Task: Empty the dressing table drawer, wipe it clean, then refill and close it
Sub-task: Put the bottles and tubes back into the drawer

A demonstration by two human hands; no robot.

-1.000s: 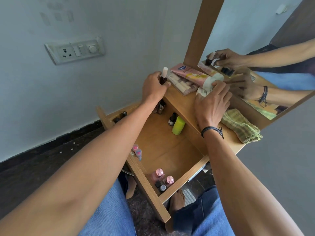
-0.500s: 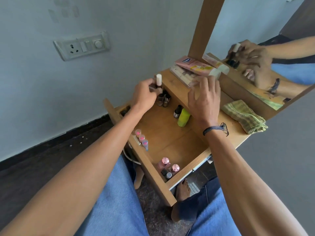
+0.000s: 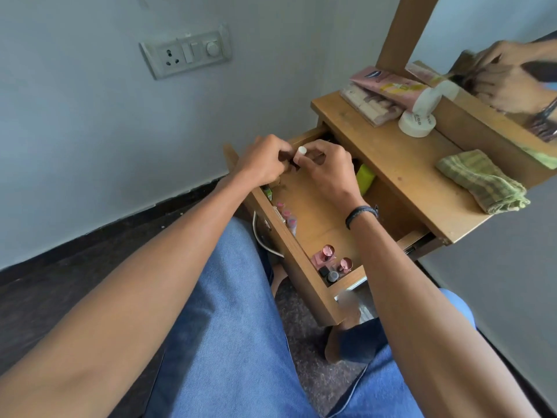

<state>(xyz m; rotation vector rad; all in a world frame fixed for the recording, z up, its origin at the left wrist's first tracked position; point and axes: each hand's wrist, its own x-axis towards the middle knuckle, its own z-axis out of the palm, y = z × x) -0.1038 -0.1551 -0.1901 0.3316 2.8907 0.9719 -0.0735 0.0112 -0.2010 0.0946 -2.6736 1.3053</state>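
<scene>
both the left hand (image 3: 265, 162) and right hand (image 3: 328, 175) pinch a white-capped bottle (image 3: 300, 152) over the open drawer (image 3: 301, 271).

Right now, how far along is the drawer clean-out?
Midway, likely refilling. Done: the drawer is open with pink bottles and a yellow-green bottle inside. In hand: the left hand and right hand hold a white-capped bottle that has come down from the tabletop to the drawer's far corner. Left: the tube, palette and jar sit on top with the cloth; the drawer is not yet closed.
</scene>
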